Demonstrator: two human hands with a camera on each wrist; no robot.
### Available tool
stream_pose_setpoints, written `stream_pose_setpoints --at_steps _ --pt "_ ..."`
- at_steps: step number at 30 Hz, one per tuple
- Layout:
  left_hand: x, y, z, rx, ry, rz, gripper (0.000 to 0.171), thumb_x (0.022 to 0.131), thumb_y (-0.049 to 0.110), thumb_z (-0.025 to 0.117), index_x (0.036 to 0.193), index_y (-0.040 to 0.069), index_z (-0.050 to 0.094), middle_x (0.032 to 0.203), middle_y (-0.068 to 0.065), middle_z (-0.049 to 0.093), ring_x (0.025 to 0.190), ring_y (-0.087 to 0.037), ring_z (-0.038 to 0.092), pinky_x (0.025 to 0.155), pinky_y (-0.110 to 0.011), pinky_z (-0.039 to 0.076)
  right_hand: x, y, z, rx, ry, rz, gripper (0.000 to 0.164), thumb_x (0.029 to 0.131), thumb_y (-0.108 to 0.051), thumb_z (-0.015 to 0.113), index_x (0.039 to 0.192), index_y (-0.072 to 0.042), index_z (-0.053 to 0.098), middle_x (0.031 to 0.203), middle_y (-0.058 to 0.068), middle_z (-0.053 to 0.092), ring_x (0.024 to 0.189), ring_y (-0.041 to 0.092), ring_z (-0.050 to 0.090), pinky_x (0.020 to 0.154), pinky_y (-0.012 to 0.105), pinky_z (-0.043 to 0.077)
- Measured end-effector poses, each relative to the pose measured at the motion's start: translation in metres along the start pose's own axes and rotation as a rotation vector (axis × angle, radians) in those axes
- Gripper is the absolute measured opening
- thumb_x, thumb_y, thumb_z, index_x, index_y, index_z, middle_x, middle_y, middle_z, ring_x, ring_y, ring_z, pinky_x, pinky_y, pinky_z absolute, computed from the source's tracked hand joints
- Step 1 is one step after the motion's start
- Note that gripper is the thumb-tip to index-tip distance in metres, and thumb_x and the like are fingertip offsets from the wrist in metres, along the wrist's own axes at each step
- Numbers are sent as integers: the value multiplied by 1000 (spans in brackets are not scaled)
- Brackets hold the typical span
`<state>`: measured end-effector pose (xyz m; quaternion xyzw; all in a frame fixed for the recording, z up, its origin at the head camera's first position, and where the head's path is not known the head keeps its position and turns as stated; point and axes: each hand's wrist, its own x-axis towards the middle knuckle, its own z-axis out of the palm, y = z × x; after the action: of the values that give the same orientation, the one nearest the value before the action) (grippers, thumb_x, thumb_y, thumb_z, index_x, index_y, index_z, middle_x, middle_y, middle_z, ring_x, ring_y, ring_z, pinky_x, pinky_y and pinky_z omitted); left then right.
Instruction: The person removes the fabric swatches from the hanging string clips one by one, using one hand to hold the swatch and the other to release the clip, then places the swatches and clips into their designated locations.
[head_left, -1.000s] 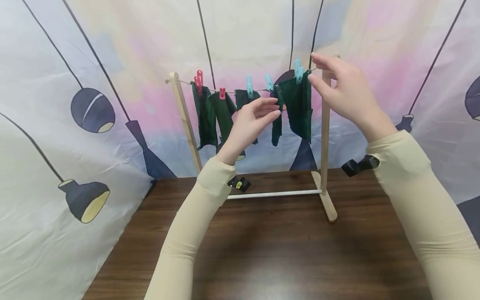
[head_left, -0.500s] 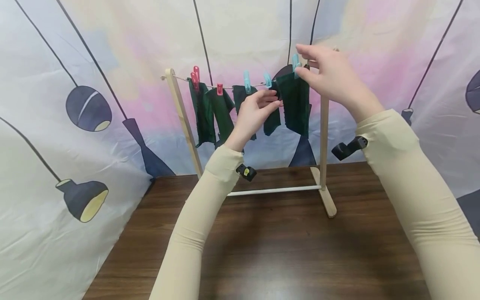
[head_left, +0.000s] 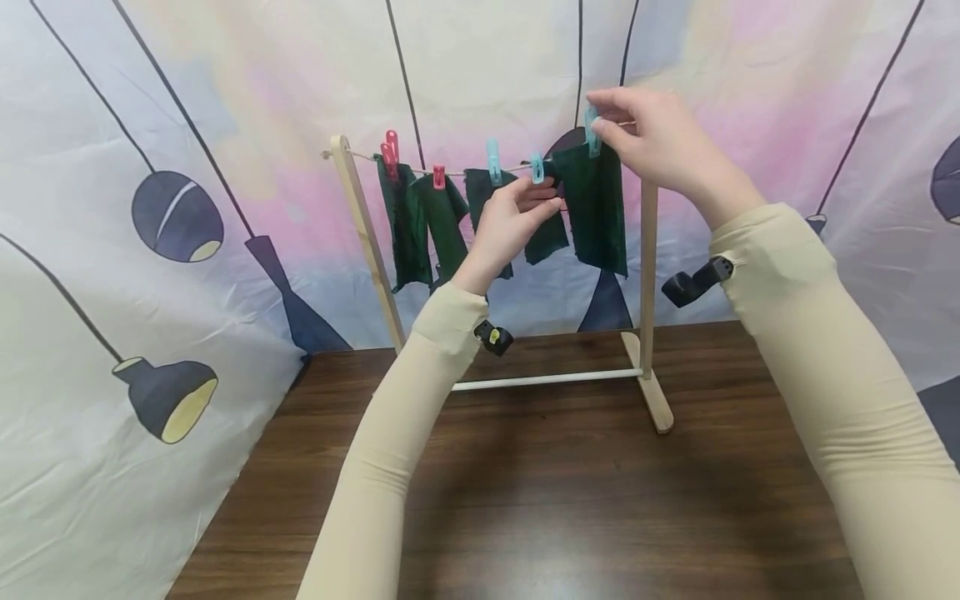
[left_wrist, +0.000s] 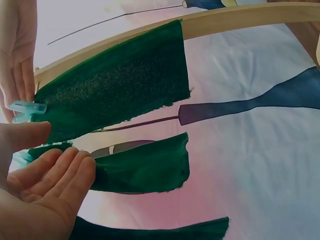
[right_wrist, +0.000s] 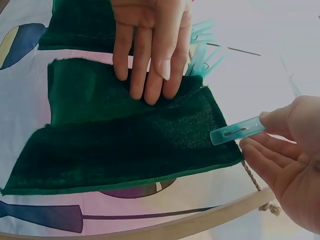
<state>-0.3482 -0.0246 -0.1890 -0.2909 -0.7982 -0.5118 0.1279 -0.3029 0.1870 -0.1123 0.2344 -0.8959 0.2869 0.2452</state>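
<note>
Dark green cloth pieces hang from a string on a wooden rack. My right hand point(head_left: 660, 142) pinches a light blue clothespin point(right_wrist: 237, 131) at the top of the rightmost cloth point(head_left: 596, 212); thumb and fingertips press its tail ends in the right wrist view. My left hand point(head_left: 504, 233) reaches up beside the neighbouring green cloth point(left_wrist: 145, 167). Its fingers point(left_wrist: 70, 172) are extended against that cloth, with the thumb held apart. Another blue clothespin point(head_left: 537, 167) sits just above the left fingertips. A third blue clothespin point(head_left: 493, 162) stands further left on the line.
Red clothespins point(head_left: 438, 177) hold green cloths point(head_left: 444, 225) at the left of the string. Wooden posts point(head_left: 649, 275) carry the line, joined low by a white rod point(head_left: 555, 379). The rack stands on a dark brown table point(head_left: 570, 500) before a lamp-patterned backdrop point(head_left: 247, 108).
My right hand has moved left onto the blue clothespin at the rightmost cloth and taken hold of it. The left hand has risen slightly. The cloth by it hangs more spread out.
</note>
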Motion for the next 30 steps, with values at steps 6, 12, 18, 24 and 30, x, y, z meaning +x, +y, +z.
stream_pose_setpoints --at_steps 6,12,18,24,30 --pt "5 4 4 5 31 4 39 97 27 70 130 5 63 127 -9 68 114 -15 66 95 -27 52 6 0 0 -4 -26 17 52 108 -28 46 156 -12 37 157 12 41 139 33 46 111 50 38" --pt "10 5 10 6 107 20 36 95 27 72 121 3 68 122 -10 70 110 -16 68 93 -28 53 9 -1 -1 -6 -47 9 51 108 -28 45 155 -9 39 156 13 42 140 34 44 113 50 35" --pt "14 7 13 15 180 5 33 97 23 70 120 0 70 117 -12 73 104 -18 70 88 -27 55 10 -4 -2 0 -46 11 49 108 -27 46 153 -7 42 154 15 45 139 35 45 113 50 36" --pt "16 8 13 -3 199 -10 33 97 20 70 120 -3 69 114 -14 73 95 -19 73 81 -26 57 11 -5 -3 23 -37 18 48 107 -26 48 150 -5 46 149 17 50 136 34 47 112 50 37" --pt "15 8 12 -22 196 -13 34 98 23 68 120 -4 69 116 -14 73 95 -20 72 81 -26 57 12 -4 -1 39 -14 29 44 107 -26 50 146 -5 50 141 17 56 132 32 51 112 48 38"
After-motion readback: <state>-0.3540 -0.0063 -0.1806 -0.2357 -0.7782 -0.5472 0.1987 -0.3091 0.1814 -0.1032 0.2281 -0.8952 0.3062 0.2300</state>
